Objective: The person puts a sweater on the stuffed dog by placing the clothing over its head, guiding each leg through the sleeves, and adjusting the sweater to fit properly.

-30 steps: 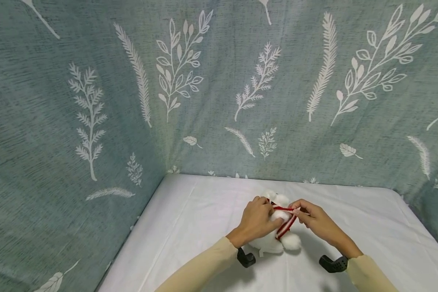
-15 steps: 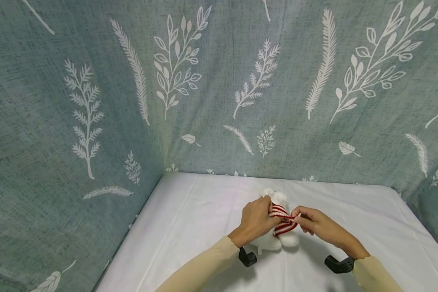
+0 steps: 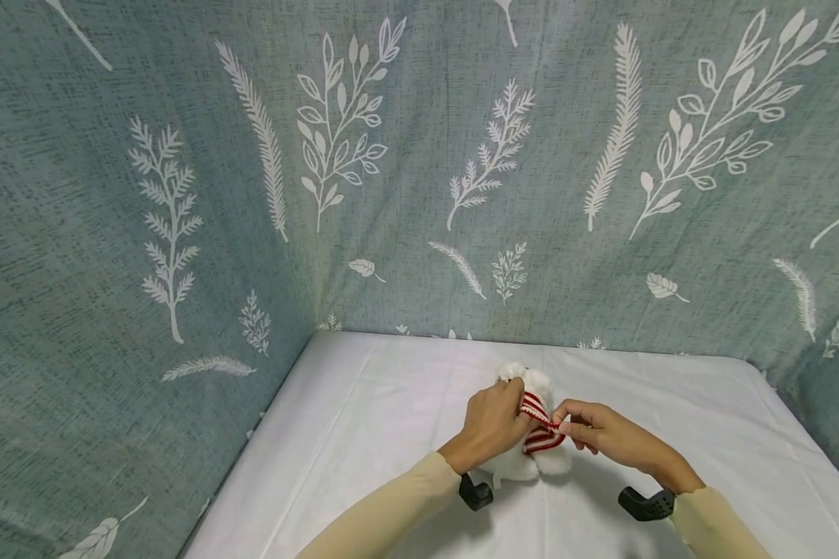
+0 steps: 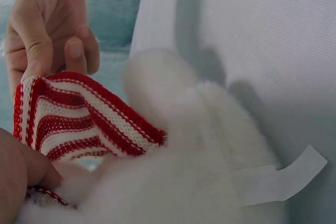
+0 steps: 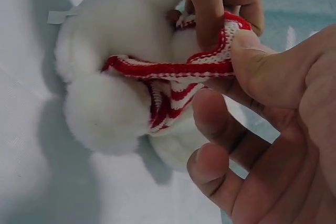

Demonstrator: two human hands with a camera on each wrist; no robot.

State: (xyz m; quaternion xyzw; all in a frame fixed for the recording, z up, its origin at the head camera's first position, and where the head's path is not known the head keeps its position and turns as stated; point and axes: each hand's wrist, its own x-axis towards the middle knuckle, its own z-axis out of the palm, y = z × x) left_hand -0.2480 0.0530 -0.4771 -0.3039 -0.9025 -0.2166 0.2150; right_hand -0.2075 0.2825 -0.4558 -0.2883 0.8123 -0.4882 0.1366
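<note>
Beside the white plush (image 4: 178,177), right hand (image 3: 601,432) pinches striped knit (image 4: 68,116)

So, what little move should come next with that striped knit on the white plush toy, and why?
Perhaps the right hand should ease its pinched edge of the striped knit in against the white plush toy: that edge stands out from the fur, leaving a gap, while the left hand holds the toy.

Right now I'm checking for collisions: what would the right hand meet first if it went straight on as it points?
The striped knit cloth, which the right hand pinches; beyond it, probably the white plush toy or the left hand, though depth leaves that unclear.
</note>
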